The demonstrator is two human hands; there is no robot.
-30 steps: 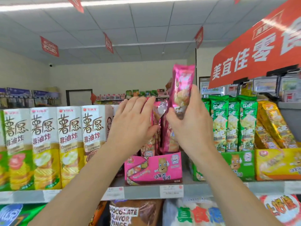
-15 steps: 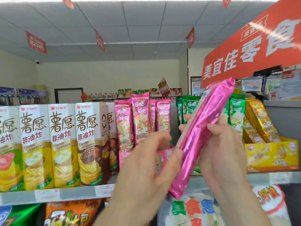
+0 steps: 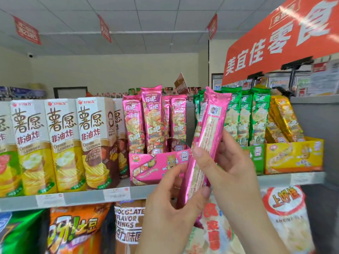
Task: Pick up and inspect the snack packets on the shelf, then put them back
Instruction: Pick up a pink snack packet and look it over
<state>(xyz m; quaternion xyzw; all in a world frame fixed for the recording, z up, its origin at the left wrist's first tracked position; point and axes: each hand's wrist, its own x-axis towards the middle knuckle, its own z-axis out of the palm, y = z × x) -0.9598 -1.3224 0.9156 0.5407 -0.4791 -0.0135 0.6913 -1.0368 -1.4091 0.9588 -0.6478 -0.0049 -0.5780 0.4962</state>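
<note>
Pink snack packet point(image 3: 211, 125), pinched by left hand point(image 3: 170, 213) and right hand point(image 3: 229, 167), looks slick; loosened fingers could drop it below the shelf point(image 3: 82, 197).

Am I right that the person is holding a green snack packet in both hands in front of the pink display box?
Not quite: the head view shows the packet is pink, not green. Both the left hand and right hand do hold it in front of the pink display box.
</note>
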